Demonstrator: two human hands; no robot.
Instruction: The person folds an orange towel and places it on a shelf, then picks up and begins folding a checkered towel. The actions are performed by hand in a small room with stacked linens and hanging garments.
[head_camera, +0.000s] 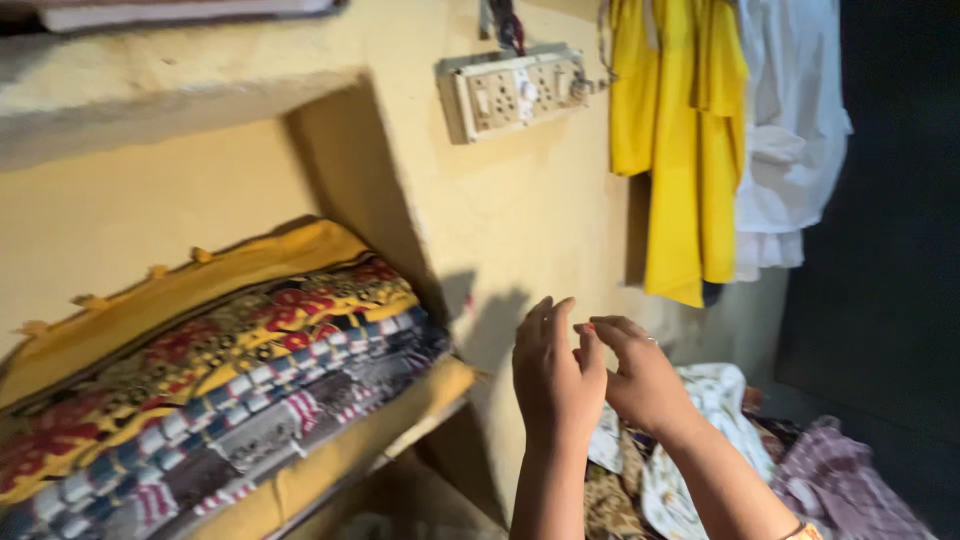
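Yellow wall (520, 220) stood behind the fingers; folded quilts (210, 390) lay stacked on a shelf to their left. Yellow shirt (680, 140) hung up-right, w/ loose clothes (720, 420) heaped just below. Left hand (553, 375) and right hand (640, 375) met, fingers touching; whether they pinched anything small: can't tell.

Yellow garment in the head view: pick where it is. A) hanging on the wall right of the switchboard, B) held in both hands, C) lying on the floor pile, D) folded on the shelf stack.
A: the yellow garment hangs on the wall just right of the switchboard, beside a white garment, above both hands.
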